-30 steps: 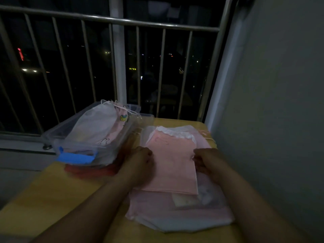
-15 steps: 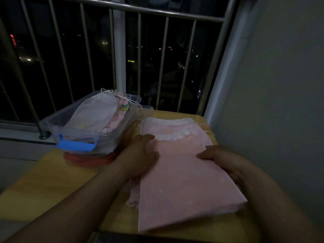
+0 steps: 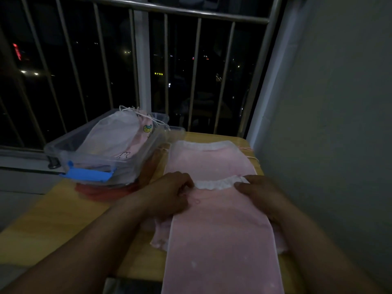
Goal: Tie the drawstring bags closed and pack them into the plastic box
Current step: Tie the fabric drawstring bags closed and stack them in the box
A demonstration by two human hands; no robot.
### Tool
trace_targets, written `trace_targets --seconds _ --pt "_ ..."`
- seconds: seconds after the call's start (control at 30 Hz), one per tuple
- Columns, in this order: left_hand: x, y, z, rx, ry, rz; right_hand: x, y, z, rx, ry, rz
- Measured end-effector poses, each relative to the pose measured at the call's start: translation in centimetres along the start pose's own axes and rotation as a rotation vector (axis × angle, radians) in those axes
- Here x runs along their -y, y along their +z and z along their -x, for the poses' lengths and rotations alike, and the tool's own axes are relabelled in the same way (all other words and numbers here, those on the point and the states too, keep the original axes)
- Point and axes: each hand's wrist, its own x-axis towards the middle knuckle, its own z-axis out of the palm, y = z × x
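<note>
Dim light. Left hand (image 3: 169, 195) is curling its fingers onto the left end of the white ruffle (image 3: 218, 184) at the mouth of the top pink bag (image 3: 220, 240). Right hand (image 3: 262, 195) is pinching the right end, thumb lying on the ruffle, which is stretching between the two sets of fingertips. A pink cord loop (image 3: 196, 200) is lying on the bag just beside the left fingers. Another pink bag (image 3: 210, 160) is lying beyond the fingers on the wooden table (image 3: 63, 209). The plastic box (image 3: 95, 161) is sitting well left of the left fingers, holding a white bag (image 3: 114, 132) and others.
</note>
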Motion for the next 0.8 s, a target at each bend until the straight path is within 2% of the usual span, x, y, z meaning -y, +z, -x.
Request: trace_targets --seconds 0.23,0.33,0.4,0.53,0.6,0.67,0.8 --pt "0.8 1.0 -0.9 -0.184 0.043 -0.043 0.4 0.7 -0.8 -0.030 -0.007 -0.105" --pt "0.6 1.4 -1.4 -0.262 -0.056 0.061 0.4 0.7 -1.1 -0.041 -0.004 -0.136" --pt "-0.1 1.3 -1.7 -0.347 -0.180 0.282 0.2 0.9 -1.2 -0.047 -0.029 -0.145" --pt "-1.9 0.6 -3.0 -0.515 -0.409 1.129 -0.2 1.2 -1.6 -0.076 -0.034 -0.174" --pt "-2.4 0.4 -3.2 -0.541 -0.457 1.296 -0.3 1.3 -1.6 -0.089 -0.039 -0.197" --pt "-1.9 0.9 -3.1 -0.542 -0.433 1.178 -0.6 1.4 -1.8 -0.113 -0.051 -0.211" --pt "-0.2 1.7 -2.5 -0.597 -0.338 0.539 -0.5 1.3 -1.8 -0.152 -0.086 -0.284"
